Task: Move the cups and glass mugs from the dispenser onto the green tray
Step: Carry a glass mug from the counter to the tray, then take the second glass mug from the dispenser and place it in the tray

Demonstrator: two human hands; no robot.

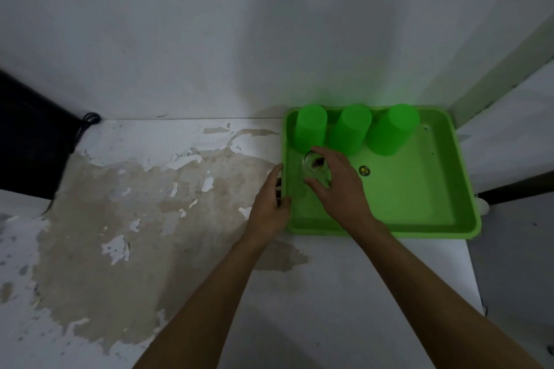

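Observation:
A green tray [419, 213] sits on the worn white counter against the wall. Three green cups stand upside down along its far edge: left cup [310, 129], middle cup [350, 130], right cup [391, 130]. A clear glass mug [313, 165] stands in the tray's left part, just in front of the left cup. My right hand [338, 189] is wrapped around the mug from the right, fingers over its top and side. My left hand [269, 204] rests on the tray's left rim, fingers curled against it. The dispenser is not in view.
The counter [135, 219] has large patches of peeled paint. A dark object with a looped cord [36, 141] lies at the far left. A white wall runs behind the tray. The counter's right edge drops off beside the tray [473, 263]. A small round sticker [364, 170] marks the tray floor.

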